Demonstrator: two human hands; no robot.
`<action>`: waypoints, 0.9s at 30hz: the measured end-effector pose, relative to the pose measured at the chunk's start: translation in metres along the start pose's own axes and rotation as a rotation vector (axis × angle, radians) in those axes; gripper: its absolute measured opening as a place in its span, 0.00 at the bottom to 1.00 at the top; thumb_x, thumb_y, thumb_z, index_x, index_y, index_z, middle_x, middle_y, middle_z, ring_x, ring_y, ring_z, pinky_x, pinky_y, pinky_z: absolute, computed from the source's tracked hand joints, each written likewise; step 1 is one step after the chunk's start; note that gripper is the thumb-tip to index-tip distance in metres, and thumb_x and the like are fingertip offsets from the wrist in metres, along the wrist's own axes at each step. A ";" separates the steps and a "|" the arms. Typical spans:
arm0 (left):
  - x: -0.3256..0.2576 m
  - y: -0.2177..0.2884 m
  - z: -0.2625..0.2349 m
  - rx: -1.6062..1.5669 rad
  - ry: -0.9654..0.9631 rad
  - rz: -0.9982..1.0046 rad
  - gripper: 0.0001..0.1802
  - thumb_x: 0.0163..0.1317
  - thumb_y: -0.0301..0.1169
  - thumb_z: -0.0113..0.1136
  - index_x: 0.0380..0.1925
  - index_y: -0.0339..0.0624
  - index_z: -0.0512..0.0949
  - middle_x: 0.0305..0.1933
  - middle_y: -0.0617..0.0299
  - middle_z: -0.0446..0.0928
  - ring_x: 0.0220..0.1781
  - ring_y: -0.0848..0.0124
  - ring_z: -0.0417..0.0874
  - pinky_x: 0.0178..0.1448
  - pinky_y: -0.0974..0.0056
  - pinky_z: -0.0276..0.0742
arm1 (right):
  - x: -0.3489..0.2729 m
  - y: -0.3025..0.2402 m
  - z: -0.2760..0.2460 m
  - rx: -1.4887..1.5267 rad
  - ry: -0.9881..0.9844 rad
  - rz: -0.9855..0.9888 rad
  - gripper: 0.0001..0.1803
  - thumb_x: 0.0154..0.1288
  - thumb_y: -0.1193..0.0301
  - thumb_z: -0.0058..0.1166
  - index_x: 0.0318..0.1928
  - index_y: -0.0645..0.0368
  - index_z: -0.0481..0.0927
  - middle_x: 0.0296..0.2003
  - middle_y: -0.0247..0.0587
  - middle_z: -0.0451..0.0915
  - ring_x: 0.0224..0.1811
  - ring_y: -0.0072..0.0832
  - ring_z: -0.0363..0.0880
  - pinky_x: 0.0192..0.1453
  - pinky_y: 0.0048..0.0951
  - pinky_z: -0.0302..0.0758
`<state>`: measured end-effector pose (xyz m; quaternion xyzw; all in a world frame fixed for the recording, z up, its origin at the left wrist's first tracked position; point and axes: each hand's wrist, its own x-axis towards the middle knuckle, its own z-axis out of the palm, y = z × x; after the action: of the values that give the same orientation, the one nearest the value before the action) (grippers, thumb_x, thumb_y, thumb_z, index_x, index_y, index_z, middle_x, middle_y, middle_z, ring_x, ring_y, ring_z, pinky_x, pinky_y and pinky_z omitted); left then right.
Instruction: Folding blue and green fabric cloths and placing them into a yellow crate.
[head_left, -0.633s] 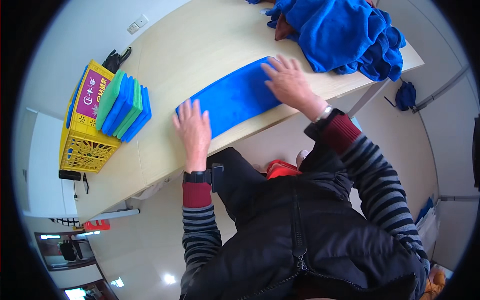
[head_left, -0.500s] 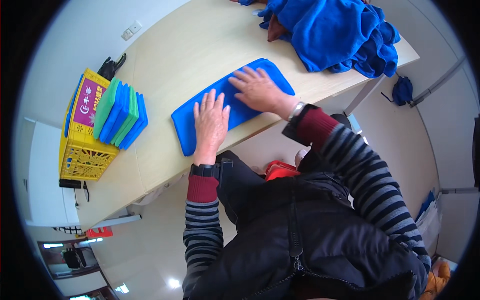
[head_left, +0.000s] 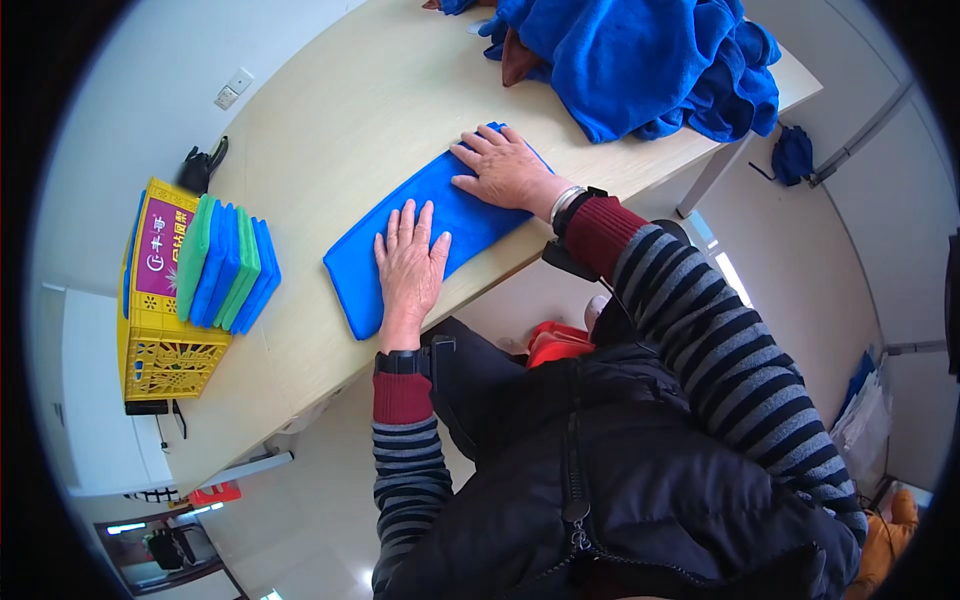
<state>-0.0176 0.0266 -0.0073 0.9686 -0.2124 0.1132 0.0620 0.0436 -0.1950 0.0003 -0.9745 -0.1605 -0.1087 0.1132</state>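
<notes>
A blue towel, folded into a long flat strip, lies at a slant near the front edge of the table. My left hand rests flat on its left part, fingers stretched out and pointing away from me. On the towel's far right end lies my right hand, palm down with the fingers spread. Neither hand grips anything. Part of the towel is hidden beneath both hands.
At the left of the pale table stands a yellow plastic crate. Several folded green and blue towels lean upright against it. A loose heap of blue cloth covers the far right. A black item sits behind the crate.
My right hand has slid outward to the towel's far right end, covering its corner. My left hand stays flat on the towel. The whole view has shifted slightly.
</notes>
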 end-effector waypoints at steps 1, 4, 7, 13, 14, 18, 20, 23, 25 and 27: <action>0.000 0.000 0.000 -0.004 -0.005 -0.004 0.32 0.75 0.53 0.42 0.73 0.53 0.61 0.79 0.56 0.55 0.80 0.54 0.52 0.80 0.42 0.42 | 0.000 0.003 0.002 -0.007 0.001 0.022 0.33 0.74 0.46 0.37 0.71 0.50 0.66 0.72 0.43 0.63 0.76 0.42 0.56 0.79 0.46 0.50; 0.001 0.000 -0.002 -0.012 -0.014 -0.008 0.32 0.75 0.53 0.42 0.73 0.54 0.61 0.79 0.56 0.55 0.80 0.54 0.52 0.80 0.42 0.42 | -0.003 0.013 0.006 -0.004 0.047 0.049 0.33 0.75 0.46 0.36 0.71 0.51 0.66 0.72 0.44 0.62 0.76 0.43 0.56 0.78 0.47 0.50; -0.003 -0.004 -0.003 -0.007 -0.008 -0.030 0.32 0.74 0.53 0.42 0.73 0.54 0.61 0.79 0.56 0.55 0.80 0.54 0.51 0.80 0.42 0.42 | -0.009 0.014 0.004 -0.002 0.064 0.061 0.34 0.74 0.46 0.37 0.71 0.51 0.65 0.72 0.44 0.62 0.76 0.44 0.56 0.78 0.47 0.50; -0.011 -0.003 -0.005 0.004 -0.025 -0.037 0.33 0.75 0.54 0.41 0.74 0.54 0.60 0.79 0.56 0.54 0.81 0.54 0.50 0.80 0.43 0.41 | -0.028 0.015 -0.006 -0.019 0.009 0.077 0.34 0.76 0.46 0.35 0.73 0.51 0.63 0.74 0.44 0.60 0.77 0.46 0.53 0.78 0.48 0.50; -0.014 -0.002 -0.005 0.009 -0.039 -0.036 0.33 0.75 0.55 0.40 0.74 0.54 0.60 0.80 0.56 0.54 0.81 0.55 0.49 0.80 0.43 0.40 | -0.033 0.014 -0.008 -0.017 0.016 0.074 0.34 0.76 0.46 0.35 0.73 0.51 0.63 0.74 0.44 0.60 0.77 0.46 0.53 0.78 0.48 0.50; -0.025 0.008 -0.008 0.019 -0.047 -0.031 0.33 0.75 0.55 0.39 0.74 0.54 0.59 0.80 0.57 0.53 0.81 0.55 0.49 0.80 0.43 0.40 | -0.048 0.014 -0.015 -0.023 -0.015 0.065 0.33 0.76 0.46 0.33 0.73 0.50 0.63 0.74 0.44 0.59 0.77 0.46 0.53 0.78 0.49 0.50; -0.026 0.010 -0.011 0.019 -0.048 -0.031 0.33 0.75 0.54 0.39 0.74 0.54 0.59 0.80 0.56 0.53 0.81 0.55 0.49 0.80 0.43 0.40 | -0.052 0.012 -0.020 -0.010 -0.019 0.073 0.32 0.77 0.48 0.35 0.72 0.50 0.64 0.74 0.44 0.60 0.77 0.46 0.53 0.79 0.49 0.49; -0.029 0.011 -0.014 -0.021 -0.019 -0.008 0.32 0.74 0.51 0.43 0.73 0.50 0.62 0.78 0.53 0.56 0.80 0.52 0.52 0.79 0.41 0.43 | -0.060 0.004 -0.025 -0.049 -0.016 0.072 0.30 0.77 0.50 0.38 0.72 0.51 0.65 0.74 0.44 0.60 0.78 0.45 0.52 0.79 0.50 0.49; -0.027 0.015 -0.015 -0.017 -0.007 -0.008 0.32 0.75 0.51 0.43 0.73 0.48 0.62 0.78 0.53 0.56 0.80 0.52 0.52 0.79 0.41 0.43 | -0.061 -0.003 -0.028 -0.144 0.007 0.065 0.29 0.76 0.53 0.40 0.71 0.51 0.66 0.73 0.43 0.61 0.78 0.44 0.52 0.79 0.50 0.48; -0.023 0.021 -0.016 -0.007 0.017 -0.008 0.32 0.75 0.50 0.43 0.72 0.46 0.62 0.78 0.53 0.56 0.80 0.52 0.53 0.79 0.41 0.44 | -0.061 -0.021 -0.025 -0.097 0.011 0.037 0.29 0.76 0.53 0.42 0.71 0.51 0.67 0.73 0.43 0.61 0.78 0.44 0.52 0.79 0.50 0.48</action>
<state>-0.0497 0.0198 0.0036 0.9682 -0.2083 0.1205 0.0679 -0.0243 -0.1996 0.0133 -0.9810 -0.1363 -0.1197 0.0689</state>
